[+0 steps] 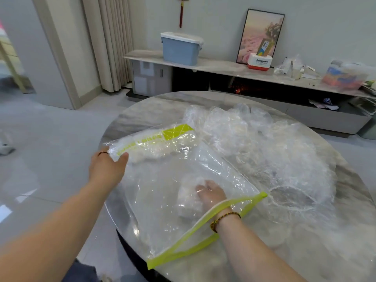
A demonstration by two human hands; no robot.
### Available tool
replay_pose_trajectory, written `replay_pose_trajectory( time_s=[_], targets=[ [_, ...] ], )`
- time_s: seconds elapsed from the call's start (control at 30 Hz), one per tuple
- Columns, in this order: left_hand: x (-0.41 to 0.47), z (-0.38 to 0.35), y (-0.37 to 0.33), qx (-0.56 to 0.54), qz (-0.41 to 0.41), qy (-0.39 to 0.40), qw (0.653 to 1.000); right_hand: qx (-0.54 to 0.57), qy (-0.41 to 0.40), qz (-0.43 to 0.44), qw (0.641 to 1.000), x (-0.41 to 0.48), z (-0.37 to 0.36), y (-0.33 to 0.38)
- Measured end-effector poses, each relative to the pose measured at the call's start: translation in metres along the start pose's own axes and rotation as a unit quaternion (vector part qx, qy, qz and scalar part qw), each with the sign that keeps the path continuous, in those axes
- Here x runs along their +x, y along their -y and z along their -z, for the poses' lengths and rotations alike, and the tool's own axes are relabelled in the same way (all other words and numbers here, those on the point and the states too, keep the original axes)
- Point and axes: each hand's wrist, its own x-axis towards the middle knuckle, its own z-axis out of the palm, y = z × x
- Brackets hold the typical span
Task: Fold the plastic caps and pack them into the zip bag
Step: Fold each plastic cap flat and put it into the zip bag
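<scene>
My right hand [211, 195] is inside the zip bag [162, 200], wrist crossing the green zip strip [195, 231] at the open mouth nearest me. Its fingers lie on 1 folded cap [188, 200]; through the glare of the film I cannot tell whether they pinch it or only press it flat. My left hand [106, 166] pinches the bag's printed closed end between thumb and fingers, lifting it a little. The bag's long axis runs from the mouth by my right wrist away and leftward to that held end, so the cap should go deeper along that line, I judge. The loose caps [264, 139] are heaped on the table [142, 110] beyond the bag, nearer my right hand.
</scene>
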Motion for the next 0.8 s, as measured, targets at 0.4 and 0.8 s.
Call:
replay_pose_trajectory(
  time_s=[0.4,0.8],
  targets=[
    [0.04,-0.046,0.015,-0.083,0.163,0.044,0.982,-0.05,0.047,0.05,0.996,0.031,-0.033,0.004],
    [0.042,-0.053,0.013,-0.081,0.117,0.071,0.987,0.047,-0.14,0.094,0.985,0.104,-0.058,0.041]
  ],
)
